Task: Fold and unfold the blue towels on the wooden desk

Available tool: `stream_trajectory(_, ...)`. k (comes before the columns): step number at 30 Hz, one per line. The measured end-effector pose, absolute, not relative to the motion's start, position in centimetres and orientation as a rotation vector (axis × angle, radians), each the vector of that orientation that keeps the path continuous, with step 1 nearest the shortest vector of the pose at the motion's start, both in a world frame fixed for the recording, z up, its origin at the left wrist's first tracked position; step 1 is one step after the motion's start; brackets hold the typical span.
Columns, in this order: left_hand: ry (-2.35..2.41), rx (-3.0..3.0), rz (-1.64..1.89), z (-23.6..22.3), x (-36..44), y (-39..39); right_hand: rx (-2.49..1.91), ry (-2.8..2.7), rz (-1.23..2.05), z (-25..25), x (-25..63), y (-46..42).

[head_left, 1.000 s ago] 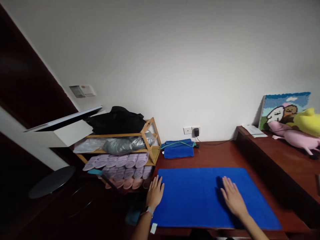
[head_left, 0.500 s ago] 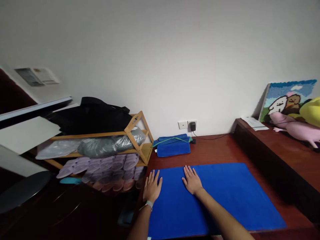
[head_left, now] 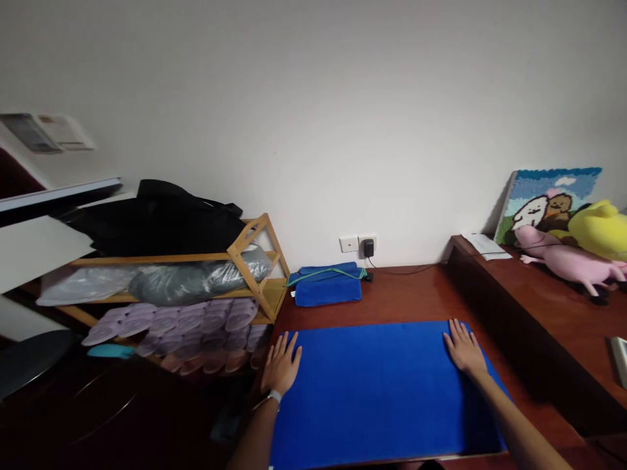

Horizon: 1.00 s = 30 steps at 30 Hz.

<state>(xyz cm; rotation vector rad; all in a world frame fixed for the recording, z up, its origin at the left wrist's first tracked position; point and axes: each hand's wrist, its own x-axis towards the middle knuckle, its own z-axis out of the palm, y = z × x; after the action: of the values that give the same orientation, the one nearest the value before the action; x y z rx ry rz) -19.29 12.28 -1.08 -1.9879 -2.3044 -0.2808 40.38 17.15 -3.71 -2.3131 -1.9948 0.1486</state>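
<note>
A blue cloth (head_left: 377, 385) lies spread flat on the reddish-brown wooden table (head_left: 416, 297). My left hand (head_left: 281, 362) rests open at its far left corner, fingers pointing away from me, a light band on the wrist. Near the far right corner, my right hand (head_left: 465, 349) is laid flat on the cloth with the fingers slightly spread. Neither hand holds anything. Behind the cloth, against the wall, sits a folded blue cloth (head_left: 328, 292) with a green cord (head_left: 326, 271) across it.
On the left stands a wooden rack (head_left: 264, 267) with slippers (head_left: 191, 320), plastic-wrapped items and a black bag (head_left: 166, 225). A black plug (head_left: 368, 247) sits in the wall socket. The raised right surface bears a pink plush toy (head_left: 563, 258), a yellow plush (head_left: 597, 228) and a dog picture (head_left: 548, 202).
My right hand has slid rightward across the cloth, from near its middle to the far right corner. My left hand stays at the left corner. The view has turned slightly right.
</note>
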Motion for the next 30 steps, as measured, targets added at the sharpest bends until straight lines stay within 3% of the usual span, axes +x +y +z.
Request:
stream_trajectory(22,-2.343,-1.994,-0.225,0.3,-18.3,11.9,-2.493,-2.08,0.162,-1.1,41.4,17.8)
stream_trajectory(26,-2.332,-1.988,-0.219,0.3,-18.1,11.7,-2.382,-2.139,0.026,1.3,35.6,17.7)
stream_trajectory(30,-2.326,-1.987,-0.26,-0.1,-18.2,11.7,-1.855,-2.41,0.121,2.1,23.7,15.5)
